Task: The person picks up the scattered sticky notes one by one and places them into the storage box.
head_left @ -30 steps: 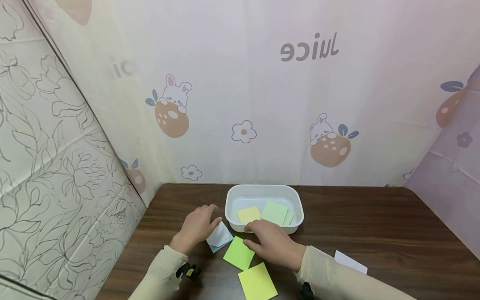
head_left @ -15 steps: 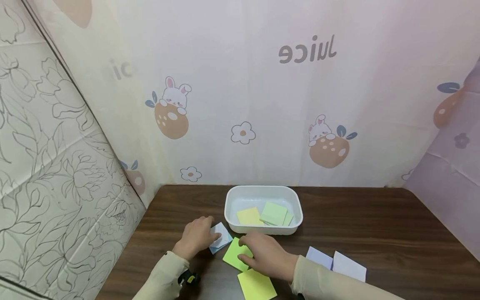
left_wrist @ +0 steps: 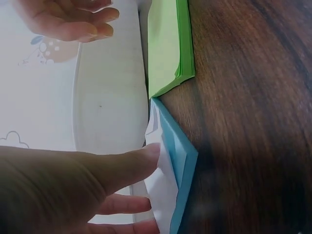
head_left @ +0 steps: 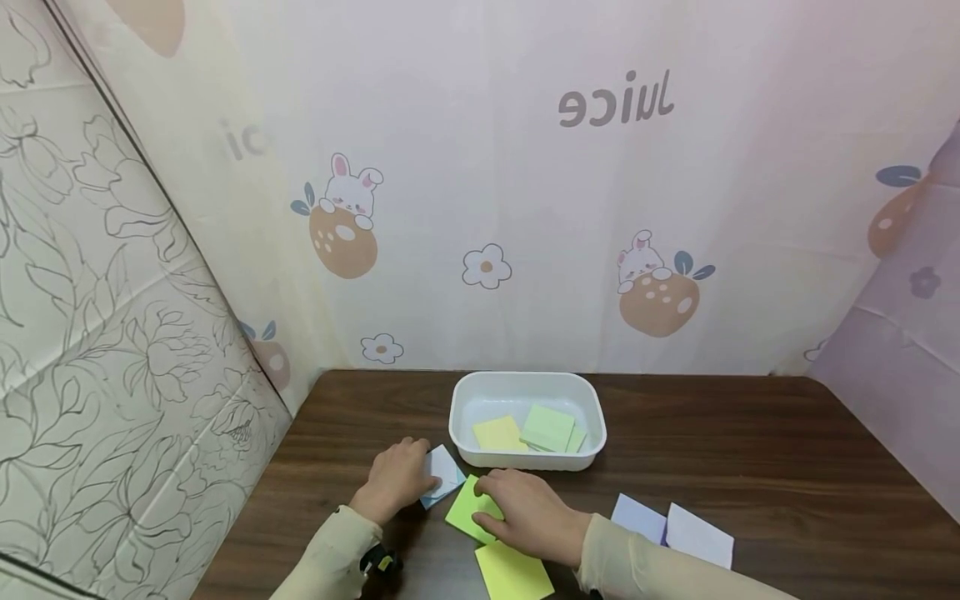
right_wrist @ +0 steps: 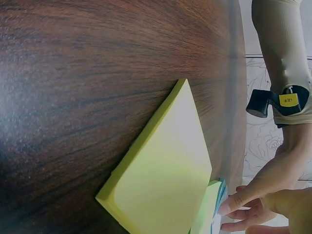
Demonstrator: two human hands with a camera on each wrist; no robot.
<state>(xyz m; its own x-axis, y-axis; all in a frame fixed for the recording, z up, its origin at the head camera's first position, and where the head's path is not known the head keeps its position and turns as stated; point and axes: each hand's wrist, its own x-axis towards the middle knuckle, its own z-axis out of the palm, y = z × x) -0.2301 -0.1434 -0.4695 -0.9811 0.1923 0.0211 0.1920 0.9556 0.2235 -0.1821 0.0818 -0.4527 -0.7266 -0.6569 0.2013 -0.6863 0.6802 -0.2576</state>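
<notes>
Along the left side hangs a pale cloth (head_left: 135, 358) printed with thin black line-drawn flowers. Next to it, the left hand (head_left: 396, 482), a black band (head_left: 381, 560) at its wrist, reaches over a dark, wood-grained desk (head_left: 750, 450). Its thumb and fingertips are slightly bent at a white paper sheet (head_left: 446, 468) on a blue paper pad (left_wrist: 186, 158); whether they grip cannot be told. The blue pad lies askew, one corner pointing towards the back, and meets the corner of a lime-green pad (head_left: 467, 507), also set like a diamond. Just behind stands a smooth white tray (head_left: 525, 460) with rounded corners, its long axis running left to right, containing pale yellow paper (head_left: 497, 433) and light green paper (head_left: 547, 425). Nearer the person is a thick, square yellow pad (head_left: 513, 575). Over the green pad hangs the right hand (head_left: 532, 514), loosely curved, thumb apart, holding nothing; it hides part of the pad. Farther right, a lilac pad (head_left: 639, 515) sits beside a paler pad (head_left: 697, 533), partly behind the sleeve (head_left: 637, 558).
</notes>
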